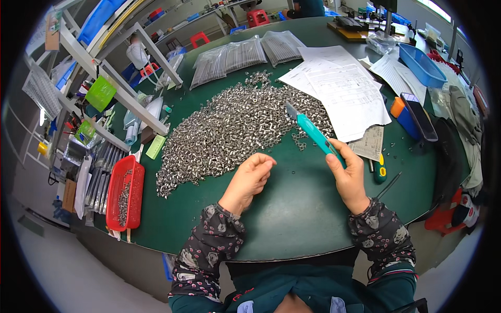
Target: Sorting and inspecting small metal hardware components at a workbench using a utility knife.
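Observation:
In my right hand (348, 177) is a teal utility knife (315, 133), its blade pointing up and left over the edge of a wide heap of small metal rings (224, 130). My left hand (251, 178) is closed just in front of the heap, thumb and fingertips together; whether something small is between them cannot be seen. A few loose rings (299, 143) lie near the knife, apart from the main heap. Paper sheets (344, 94) lie beyond the knife, overlapping the right side of the heap.
At the left edge stands a red plastic basket (136, 201) with metal pieces inside. Bagged rods (242, 56) lie behind the heap. On the right are a phone (419, 116), a blue basket (421, 65), a green-yellow handled tool (381, 169) and a dark thin tool (390, 184).

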The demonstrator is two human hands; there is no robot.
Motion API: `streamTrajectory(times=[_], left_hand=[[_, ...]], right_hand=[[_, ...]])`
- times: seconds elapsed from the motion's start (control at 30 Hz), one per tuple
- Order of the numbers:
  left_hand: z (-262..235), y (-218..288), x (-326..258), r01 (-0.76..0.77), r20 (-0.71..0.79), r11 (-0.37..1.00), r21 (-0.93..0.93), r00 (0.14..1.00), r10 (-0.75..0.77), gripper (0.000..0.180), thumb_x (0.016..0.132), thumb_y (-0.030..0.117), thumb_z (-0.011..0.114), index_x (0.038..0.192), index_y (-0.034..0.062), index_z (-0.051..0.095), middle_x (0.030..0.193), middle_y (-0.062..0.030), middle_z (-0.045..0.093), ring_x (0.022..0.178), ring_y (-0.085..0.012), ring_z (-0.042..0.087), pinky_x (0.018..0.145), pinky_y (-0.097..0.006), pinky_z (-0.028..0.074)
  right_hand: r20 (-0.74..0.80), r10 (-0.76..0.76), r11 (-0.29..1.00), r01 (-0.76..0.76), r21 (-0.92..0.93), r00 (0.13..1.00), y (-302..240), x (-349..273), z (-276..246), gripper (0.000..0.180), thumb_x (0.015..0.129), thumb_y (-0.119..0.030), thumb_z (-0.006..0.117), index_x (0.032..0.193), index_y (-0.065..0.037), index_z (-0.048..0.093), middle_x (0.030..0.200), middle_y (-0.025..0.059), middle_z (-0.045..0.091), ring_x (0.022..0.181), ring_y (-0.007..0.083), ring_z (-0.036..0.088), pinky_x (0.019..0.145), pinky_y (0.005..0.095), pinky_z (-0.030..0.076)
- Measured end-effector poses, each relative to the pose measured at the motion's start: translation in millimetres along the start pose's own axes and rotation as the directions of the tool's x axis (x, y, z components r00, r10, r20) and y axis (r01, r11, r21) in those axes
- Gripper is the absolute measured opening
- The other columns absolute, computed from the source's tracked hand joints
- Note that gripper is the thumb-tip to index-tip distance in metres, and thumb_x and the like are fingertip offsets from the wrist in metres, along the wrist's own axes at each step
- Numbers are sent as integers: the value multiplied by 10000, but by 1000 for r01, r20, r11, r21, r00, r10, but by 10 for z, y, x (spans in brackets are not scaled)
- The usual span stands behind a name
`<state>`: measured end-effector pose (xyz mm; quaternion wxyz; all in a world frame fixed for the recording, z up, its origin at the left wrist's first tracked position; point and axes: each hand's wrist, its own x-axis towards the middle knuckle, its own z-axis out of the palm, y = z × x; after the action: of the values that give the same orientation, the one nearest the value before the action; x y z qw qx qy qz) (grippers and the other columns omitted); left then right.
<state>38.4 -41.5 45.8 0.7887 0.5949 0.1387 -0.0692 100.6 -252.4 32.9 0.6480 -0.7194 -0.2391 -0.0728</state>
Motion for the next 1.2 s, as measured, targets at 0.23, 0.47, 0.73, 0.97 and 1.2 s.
streamTrajectory(times=[0.23,0.47,0.73,0.97,1.2], left_hand=[[405,-150,586,-2,-121,402,916,952,280,318,700,332,652,836,55,577,685,-95,590,669,-239,582,605,-347,446],[518,-228,817,91,-188,260,961,905,382,336,684,358,654,757,48,548,729,-122,612,718,-300,596,639,-396,457],[91,-24,157,42,-65,995,95,997,-36,66,791,122,527,830,73,506,685,-49,535,462,-76,404,387,-196,324],[-449,-327,-270,-175,-109,863,-473,984,140,86,842,58,463,914,51,510,767,-58,505,475,-40,334,361,-154,248],[-567,-372,-234,-178,-82,860,-478,984,158,128,879,101,458,970,35,520,790,-37,510,481,-22,326,368,-142,244]], right_hand=[[-12,-58,998,58,-5,998,-15,-14,27,268,777,-140,598,996,9,558,801,112,594,672,181,559,620,271,431],[-17,-72,997,72,11,997,-16,0,25,264,769,-137,603,989,3,560,840,132,598,725,226,584,656,290,443],[56,-91,996,92,-11,994,-15,-5,52,261,767,-148,610,975,4,565,837,137,599,718,229,587,644,290,448],[290,-102,980,147,-136,951,41,-86,163,263,749,-188,610,944,-13,582,832,147,600,728,285,584,642,322,450],[498,22,985,66,-158,867,36,-103,193,263,764,-210,590,954,-29,592,829,148,607,737,288,587,644,339,452]])
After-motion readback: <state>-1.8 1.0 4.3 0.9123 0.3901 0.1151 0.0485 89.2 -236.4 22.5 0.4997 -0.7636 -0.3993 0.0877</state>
